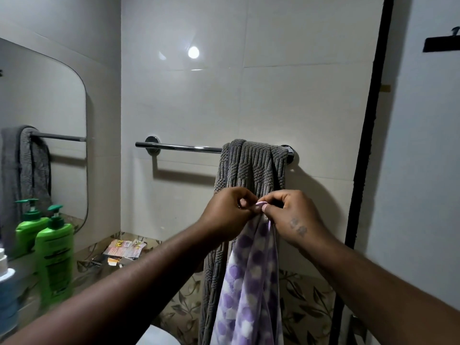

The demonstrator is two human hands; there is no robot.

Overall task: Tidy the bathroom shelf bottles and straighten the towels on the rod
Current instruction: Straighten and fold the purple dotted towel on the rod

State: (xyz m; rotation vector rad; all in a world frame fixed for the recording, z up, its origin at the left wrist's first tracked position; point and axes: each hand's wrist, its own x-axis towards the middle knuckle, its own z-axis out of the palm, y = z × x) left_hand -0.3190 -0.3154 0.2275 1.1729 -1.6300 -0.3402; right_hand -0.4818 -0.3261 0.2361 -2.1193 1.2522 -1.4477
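A chrome towel rod (pixel 179 147) is fixed to the tiled wall. A grey ribbed towel (pixel 251 165) hangs bunched at the rod's right end. In front of it hangs a purple-and-white spotted towel (pixel 249 282), gathered at its top edge. My left hand (pixel 229 212) and my right hand (pixel 291 215) both pinch that top edge, close together, just below the rod. A green pump bottle (pixel 54 257) stands on the shelf at the left, with a second green pump bottle (pixel 28 227) behind it.
A mirror (pixel 42 125) on the left wall reflects the grey towel and rod. A white-capped blue bottle (pixel 6 290) stands at the far left edge. Packets and wrappers (pixel 124 249) lie on the leaf-patterned ledge. A black door frame (pixel 368 145) runs down the right.
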